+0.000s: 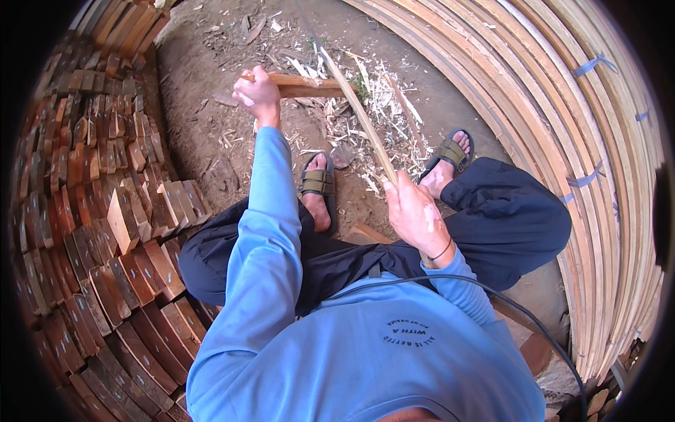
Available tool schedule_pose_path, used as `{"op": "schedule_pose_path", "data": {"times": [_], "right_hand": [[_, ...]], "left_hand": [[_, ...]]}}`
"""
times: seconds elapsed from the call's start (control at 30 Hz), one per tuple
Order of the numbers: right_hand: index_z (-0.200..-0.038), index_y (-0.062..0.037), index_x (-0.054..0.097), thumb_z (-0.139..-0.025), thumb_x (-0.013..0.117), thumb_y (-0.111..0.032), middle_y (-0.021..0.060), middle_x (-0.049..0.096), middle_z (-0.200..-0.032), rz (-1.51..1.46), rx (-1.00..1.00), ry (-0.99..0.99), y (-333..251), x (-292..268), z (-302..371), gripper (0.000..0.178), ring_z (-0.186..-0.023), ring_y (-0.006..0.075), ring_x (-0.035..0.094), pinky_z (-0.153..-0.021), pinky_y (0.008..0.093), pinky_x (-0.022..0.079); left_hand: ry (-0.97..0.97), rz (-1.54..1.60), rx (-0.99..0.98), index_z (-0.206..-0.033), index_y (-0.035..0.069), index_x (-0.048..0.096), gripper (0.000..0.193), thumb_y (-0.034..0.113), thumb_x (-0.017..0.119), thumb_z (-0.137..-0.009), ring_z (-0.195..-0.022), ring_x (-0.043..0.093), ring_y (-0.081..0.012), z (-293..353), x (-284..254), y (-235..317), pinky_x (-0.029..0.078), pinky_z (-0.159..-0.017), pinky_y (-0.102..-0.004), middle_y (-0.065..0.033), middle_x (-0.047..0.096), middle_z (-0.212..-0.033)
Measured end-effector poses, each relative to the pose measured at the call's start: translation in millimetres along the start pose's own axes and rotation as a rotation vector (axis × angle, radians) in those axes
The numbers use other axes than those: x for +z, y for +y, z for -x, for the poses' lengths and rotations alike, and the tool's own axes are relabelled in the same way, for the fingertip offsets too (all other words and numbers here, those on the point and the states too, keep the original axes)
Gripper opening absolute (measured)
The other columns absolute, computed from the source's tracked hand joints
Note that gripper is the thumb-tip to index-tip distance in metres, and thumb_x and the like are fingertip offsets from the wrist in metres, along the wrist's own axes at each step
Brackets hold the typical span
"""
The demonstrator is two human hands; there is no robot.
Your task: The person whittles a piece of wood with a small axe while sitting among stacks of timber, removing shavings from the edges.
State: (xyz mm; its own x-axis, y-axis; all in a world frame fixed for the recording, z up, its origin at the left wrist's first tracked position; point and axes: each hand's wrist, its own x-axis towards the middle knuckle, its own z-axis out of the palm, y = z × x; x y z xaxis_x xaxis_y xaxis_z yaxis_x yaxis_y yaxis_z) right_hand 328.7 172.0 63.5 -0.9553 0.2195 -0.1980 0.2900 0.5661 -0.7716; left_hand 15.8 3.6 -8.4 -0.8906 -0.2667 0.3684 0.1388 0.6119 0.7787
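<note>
My left hand (257, 93) is closed round one end of a reddish-brown piece of wood (309, 86), held out ahead of me over the ground. My right hand (416, 214), nearer my body, grips the lower end of a long pale wooden stick (364, 121). The stick slants away up to the left, narrowing into a thin grey far part. It crosses the right end of the brown piece; whether the two touch I cannot tell. Pale wood shavings (394, 105) lie scattered on the ground beneath and around them.
Stacked wooden blocks (91, 232) rise along my left. Long planks (541, 119), some tied with blue strips, curve along the right. My sandalled feet (318, 184) stand on bare dirt. A dark cable (524, 320) runs across my waist to the lower right.
</note>
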Motion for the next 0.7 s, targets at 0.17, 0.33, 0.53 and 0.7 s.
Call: {"op": "schedule_pose_path", "data": {"times": [0.17, 0.33, 0.53, 0.7], "right_hand": [[-0.099, 0.0065, 0.052, -0.099, 0.051, -0.014, 0.0258, 0.061, -0.066, 0.155, 0.119, -0.08, 39, 54, -7, 0.02, -0.063, 0.0464, 0.063, -0.058, 0.0529, 0.048], [-0.097, 0.0046, 0.058, -0.099, 0.053, -0.019, 0.0236, 0.063, -0.068, -0.001, 0.218, -0.047, 30, 42, -10, 0.025, -0.064, 0.0383, 0.067, -0.057, 0.0472, 0.051], [-0.091, 0.0001, 0.052, -0.102, 0.052, -0.02, 0.0177, 0.056, -0.058, -0.306, 0.118, 0.232, -3, 0, -20, 0.023, -0.052, 0.0338, 0.062, -0.049, 0.0434, 0.045], [-0.096, 0.0047, 0.051, -0.098, 0.053, -0.018, 0.0293, 0.061, -0.069, 0.042, 0.037, -0.028, 59, 72, -6, 0.023, -0.07, 0.0462, 0.064, -0.064, 0.0542, 0.05]], "left_hand": [[-0.012, 0.005, -0.065, -0.064, -0.005, 0.07, 0.036, 0.02, 0.05, -0.082, -0.062, 0.068, -0.0336, 4, -5, 12, 0.052, -0.07, -0.0413, -0.0178, 0.071, -0.066], [-0.026, 0.052, -0.095, -0.064, -0.004, 0.068, 0.035, 0.02, 0.05, -0.081, -0.064, 0.068, -0.0342, 2, -9, -4, 0.052, -0.07, -0.0413, -0.0188, 0.071, -0.068], [0.007, -0.016, -0.082, -0.064, -0.004, 0.068, 0.034, 0.02, 0.051, -0.081, -0.065, 0.068, -0.0346, 6, -9, 0, 0.051, -0.07, -0.0419, -0.0179, 0.071, -0.069], [0.015, -0.025, -0.075, -0.066, 0.003, 0.074, 0.036, 0.027, 0.051, -0.079, -0.062, 0.064, -0.0306, 4, -4, 3, 0.051, -0.069, -0.0404, -0.0149, 0.069, -0.062]]}}
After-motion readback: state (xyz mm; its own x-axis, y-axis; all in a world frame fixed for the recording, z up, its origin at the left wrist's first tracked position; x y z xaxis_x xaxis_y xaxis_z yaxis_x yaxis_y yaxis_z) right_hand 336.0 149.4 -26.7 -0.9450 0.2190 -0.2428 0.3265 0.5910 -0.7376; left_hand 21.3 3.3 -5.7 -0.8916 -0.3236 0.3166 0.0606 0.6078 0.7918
